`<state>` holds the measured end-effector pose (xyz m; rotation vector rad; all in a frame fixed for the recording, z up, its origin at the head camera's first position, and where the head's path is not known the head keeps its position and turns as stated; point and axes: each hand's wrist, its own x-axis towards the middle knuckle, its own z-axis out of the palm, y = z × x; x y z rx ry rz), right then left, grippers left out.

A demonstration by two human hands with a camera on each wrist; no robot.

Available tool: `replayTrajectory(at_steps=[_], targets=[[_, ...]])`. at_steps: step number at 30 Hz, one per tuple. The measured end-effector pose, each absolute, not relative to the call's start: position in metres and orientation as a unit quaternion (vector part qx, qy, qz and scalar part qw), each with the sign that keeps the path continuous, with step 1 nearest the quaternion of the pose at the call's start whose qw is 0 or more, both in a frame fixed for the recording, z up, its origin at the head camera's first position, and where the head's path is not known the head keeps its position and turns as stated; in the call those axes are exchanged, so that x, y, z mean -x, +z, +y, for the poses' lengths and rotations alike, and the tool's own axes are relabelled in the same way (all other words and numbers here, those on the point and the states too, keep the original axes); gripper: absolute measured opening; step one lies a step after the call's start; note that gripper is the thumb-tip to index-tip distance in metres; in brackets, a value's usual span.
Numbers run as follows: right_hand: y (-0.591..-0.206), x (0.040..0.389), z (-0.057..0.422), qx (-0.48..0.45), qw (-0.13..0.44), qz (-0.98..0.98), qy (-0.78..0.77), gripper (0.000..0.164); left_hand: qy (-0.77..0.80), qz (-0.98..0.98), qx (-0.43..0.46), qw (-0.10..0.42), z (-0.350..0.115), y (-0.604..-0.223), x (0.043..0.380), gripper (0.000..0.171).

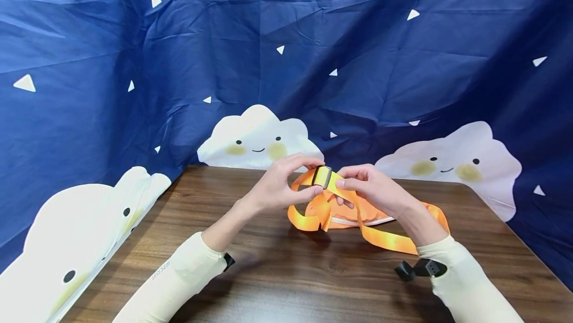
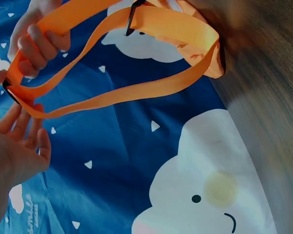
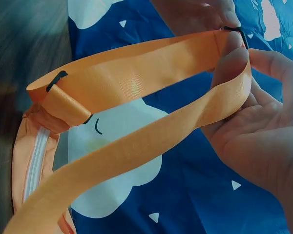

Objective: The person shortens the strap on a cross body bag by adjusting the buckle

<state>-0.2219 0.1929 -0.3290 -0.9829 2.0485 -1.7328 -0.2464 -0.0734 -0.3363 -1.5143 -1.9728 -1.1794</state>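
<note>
An orange bag (image 1: 367, 212) with a white zipper lies on the table, its long orange strap (image 1: 389, 241) looping up off it. My left hand (image 1: 279, 186) holds a black slide buckle (image 1: 328, 177) between thumb and fingers, just above the bag. Close on its right, my right hand (image 1: 380, 188) pinches the strap where it leaves the buckle. In the right wrist view a second black ring (image 3: 56, 81) joins the strap to the bag near the zipper (image 3: 36, 161). The right palm and forearm partly cover the bag in the head view.
The brown wooden table (image 1: 268, 273) runs under both arms. Behind it hangs a blue cloth (image 1: 358, 29) with white triangles and clouds, which also drapes along the left and right sides. A black wrist strap (image 1: 423, 268) sits on the right sleeve.
</note>
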Motion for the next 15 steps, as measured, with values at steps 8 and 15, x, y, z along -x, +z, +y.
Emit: replayTrajectory(at_steps=[8,15], targets=[[-0.3292,0.2199,0.1916,0.336,0.155,0.715,-0.593,0.022,-0.400,-0.706,0.554,0.186,-0.0721,-0.3372,0.2456,0.042],[-0.3316,0.2203,0.1878,0.339,0.162,0.703,-0.604,0.026,-0.393,-0.716,0.550,0.176,-0.0708,-0.3387,0.2460,0.045]])
